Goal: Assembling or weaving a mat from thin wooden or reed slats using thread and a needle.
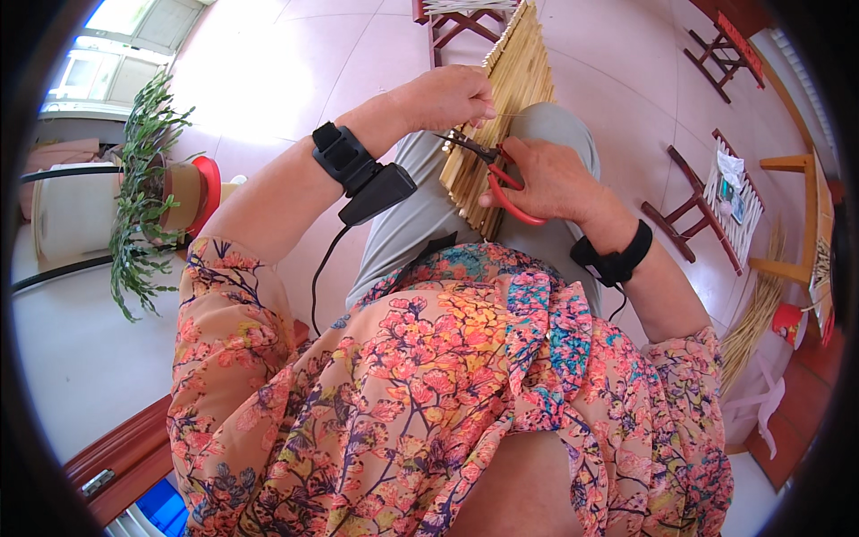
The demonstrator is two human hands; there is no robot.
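Across my lap lies a panel of yellow plant stalks (pixel 522 67) set side by side, with pale cut ends along its left edge. My left hand (pixel 452 97) is closed in a pinch over that edge, and a thin thread (pixel 508 115) runs from its fingertips to the right. Below it, my right hand (pixel 550 179) grips a pair of scissors (pixel 517 201) with red handles and dark blades. The blades point up and left over the panel, just under my left hand. How far apart they are is hard to make out.
Low folding stools stand ahead (pixel 461 27) and to the right (pixel 707 201), the latter with small items on its seat. A bundle of loose stalks (pixel 756 313) leans at the right. A potted plant (pixel 148 192) is at the left. Black cables hang from both wrist devices.
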